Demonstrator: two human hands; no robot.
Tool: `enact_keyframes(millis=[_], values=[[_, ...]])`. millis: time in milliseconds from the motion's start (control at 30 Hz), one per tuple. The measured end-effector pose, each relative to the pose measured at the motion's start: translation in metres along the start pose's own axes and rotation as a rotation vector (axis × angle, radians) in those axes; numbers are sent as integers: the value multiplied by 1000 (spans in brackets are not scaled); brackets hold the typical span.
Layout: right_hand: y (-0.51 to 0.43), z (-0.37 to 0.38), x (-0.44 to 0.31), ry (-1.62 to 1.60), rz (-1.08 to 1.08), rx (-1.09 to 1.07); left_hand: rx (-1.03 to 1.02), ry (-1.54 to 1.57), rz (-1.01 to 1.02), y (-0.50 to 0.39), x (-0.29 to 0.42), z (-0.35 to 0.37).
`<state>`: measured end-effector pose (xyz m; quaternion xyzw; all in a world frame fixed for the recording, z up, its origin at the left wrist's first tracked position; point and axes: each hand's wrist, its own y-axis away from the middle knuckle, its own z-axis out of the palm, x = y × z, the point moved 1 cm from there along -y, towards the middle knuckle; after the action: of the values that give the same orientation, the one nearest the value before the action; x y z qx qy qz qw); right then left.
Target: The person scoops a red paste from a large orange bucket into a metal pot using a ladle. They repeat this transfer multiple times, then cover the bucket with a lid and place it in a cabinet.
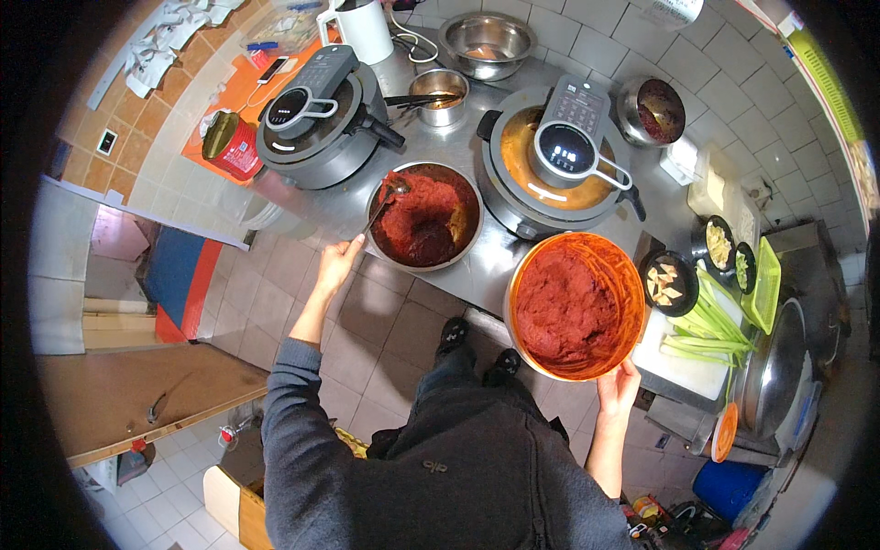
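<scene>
My left hand (338, 264) grips the handle of a metal spoon (378, 213). The spoon's bowl rests in thick red paste (426, 206), inside a stainless steel bowl (474, 240) at the counter's front edge. Some of that paste is darker toward the near side. My right hand (619, 381) holds the near rim of a round tub (512, 302), its fingers partly hidden under the side. A large mass of red paste (564, 309) fills the tub, and smears coat its inner wall. The tub is tilted toward me.
Two electric cookers (316, 161) (509, 199) stand behind the bowls. A saucepan (440, 82) with black utensils sits between them. At right, green stalks (708, 330) lie on a white cutting board (653, 361), beside a black bowl of cut pieces (665, 282). An opened red can (237, 148) stands at left.
</scene>
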<state>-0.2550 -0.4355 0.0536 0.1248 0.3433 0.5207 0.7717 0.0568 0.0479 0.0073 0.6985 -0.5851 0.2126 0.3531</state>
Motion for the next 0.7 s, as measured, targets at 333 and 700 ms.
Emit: enact_keyframes(millis=[333,700], values=[[-3,-1,-1,12,24,-24,-4,99,9,-13,-9,13],[-2,-8,-1,-11,21,-17,-282,307,-187,3,16,0]])
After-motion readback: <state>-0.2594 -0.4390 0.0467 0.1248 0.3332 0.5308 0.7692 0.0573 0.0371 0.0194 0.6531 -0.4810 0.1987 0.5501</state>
